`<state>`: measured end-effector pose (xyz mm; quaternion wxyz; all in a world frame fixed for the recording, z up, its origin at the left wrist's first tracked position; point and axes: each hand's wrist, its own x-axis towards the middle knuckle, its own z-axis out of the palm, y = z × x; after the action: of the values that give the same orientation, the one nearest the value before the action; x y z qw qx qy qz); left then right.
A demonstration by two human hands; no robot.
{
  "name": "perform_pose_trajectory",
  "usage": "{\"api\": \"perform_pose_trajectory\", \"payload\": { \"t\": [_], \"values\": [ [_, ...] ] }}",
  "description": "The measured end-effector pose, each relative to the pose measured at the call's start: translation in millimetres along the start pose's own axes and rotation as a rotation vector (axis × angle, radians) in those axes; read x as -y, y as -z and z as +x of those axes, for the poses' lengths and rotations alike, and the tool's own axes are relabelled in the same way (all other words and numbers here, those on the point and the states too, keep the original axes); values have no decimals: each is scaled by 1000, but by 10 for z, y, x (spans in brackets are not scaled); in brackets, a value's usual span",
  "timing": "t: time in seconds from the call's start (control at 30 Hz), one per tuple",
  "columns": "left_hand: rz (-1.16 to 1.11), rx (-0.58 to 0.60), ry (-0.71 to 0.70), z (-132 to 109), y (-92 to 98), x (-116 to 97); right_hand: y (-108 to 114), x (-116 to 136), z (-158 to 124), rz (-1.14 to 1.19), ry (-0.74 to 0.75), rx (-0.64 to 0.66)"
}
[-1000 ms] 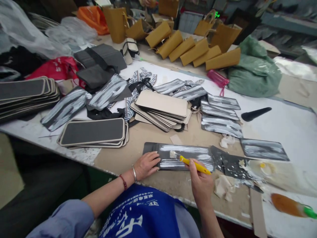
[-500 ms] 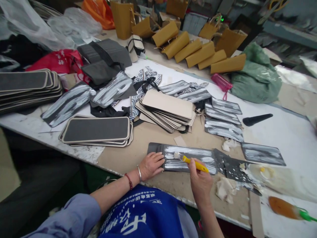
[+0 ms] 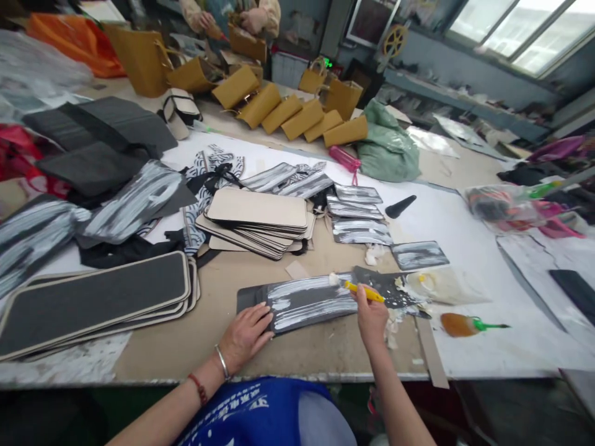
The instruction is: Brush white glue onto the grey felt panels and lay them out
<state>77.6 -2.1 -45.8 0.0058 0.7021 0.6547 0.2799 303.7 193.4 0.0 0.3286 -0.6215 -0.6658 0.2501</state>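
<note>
My right hand [image 3: 373,316], pinching the brush [image 3: 365,291], has swept it rightward to the far edge of the dark panel [image 3: 302,301]; the middle looks barely coated. My left hand [image 3: 246,336] lies flat at the panel's left end on the table [image 3: 195,350], gripping nothing.

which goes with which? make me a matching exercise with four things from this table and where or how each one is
Things
1. Yellow-handled brush
2. Left hand
3. Orange-brown bottle
4. Pink pouch

Places and states
A. Lying on its side, green nozzle pointing right
B. Beside the green plastic bag
C. Held in the right hand
D. At the left end of a white-streaked dark panel

Pairs: 1-C, 2-D, 3-A, 4-B
</note>
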Motion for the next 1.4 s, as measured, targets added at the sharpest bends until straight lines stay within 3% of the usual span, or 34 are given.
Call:
{"api": "perform_pose_trajectory", "payload": {
  "t": [0.13,0.23,0.37,0.57,0.7,0.83,1.03,1.13,1.27,1.4],
  "values": [
    [21,-7,-27,-6,-14,16,302,-228,242,-81,25,-120],
    [32,3,-47,-16,-29,39,348,-270,214,-87,139,-86],
    [28,23,-44,-27,-48,58,346,-205,29,-38,315,89],
    [-4,49,-16,-26,-47,32,280,186,-461,125,497,167],
    [13,53,-13,-16,-35,5,-32,425,-780,282,338,261],
    [28,75,-4,-10,-20,-21,-215,371,-772,310,231,291],
    [21,98,41,-9,-18,-58,152,107,-427,145,154,99],
    [9,86,57,-11,-23,-69,225,166,-558,202,112,185],
    [4,88,58,-2,-12,-64,118,204,-861,271,73,374],
    [-3,111,61,13,7,-58,235,-49,-770,170,-34,247]
  ]
}}
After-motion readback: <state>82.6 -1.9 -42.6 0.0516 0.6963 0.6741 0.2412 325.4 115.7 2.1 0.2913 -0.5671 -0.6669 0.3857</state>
